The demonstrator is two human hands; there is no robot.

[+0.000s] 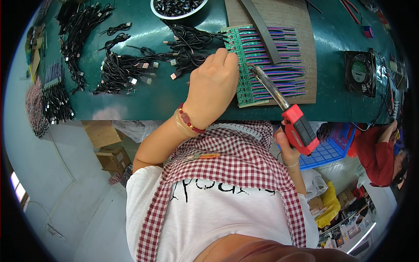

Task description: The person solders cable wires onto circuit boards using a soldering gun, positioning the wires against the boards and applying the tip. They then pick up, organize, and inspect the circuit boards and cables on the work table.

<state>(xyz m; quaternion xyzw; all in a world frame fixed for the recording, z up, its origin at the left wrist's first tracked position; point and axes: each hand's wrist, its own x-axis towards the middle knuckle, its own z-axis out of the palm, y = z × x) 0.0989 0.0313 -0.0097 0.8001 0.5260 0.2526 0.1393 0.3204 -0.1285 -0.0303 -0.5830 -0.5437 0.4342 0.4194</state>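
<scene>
So the biggest thing in my feed is the dark green tabletop (144, 98), smooth with a bit of glare, its near edge running right across the middle of the view. Sitting toward the far right part of it is a brown fibrous board (305, 43), rough like pressed cardboard, with a flat grey strip (264, 30) lying diagonally across it. On the board's left side there's a green circuit panel (246, 74), long and thin, with rows of pink and blue ribbon wires (288, 61) fanning off to the right. Left of that, bundles of glossy black cables (126, 70) with little metal plugs are heaped around the far left half, and a square black fan (360, 72) sits near the right edge. The left hand (214, 85) is curled, fingers pinched together down on the panel's left edge. The right hand (288, 146) is below the near edge, wrapped tight around the red plastic grip of a soldering iron (279, 102), whose shiny metal barrel angles up so the tip touches the panel just beside the left fingers
</scene>
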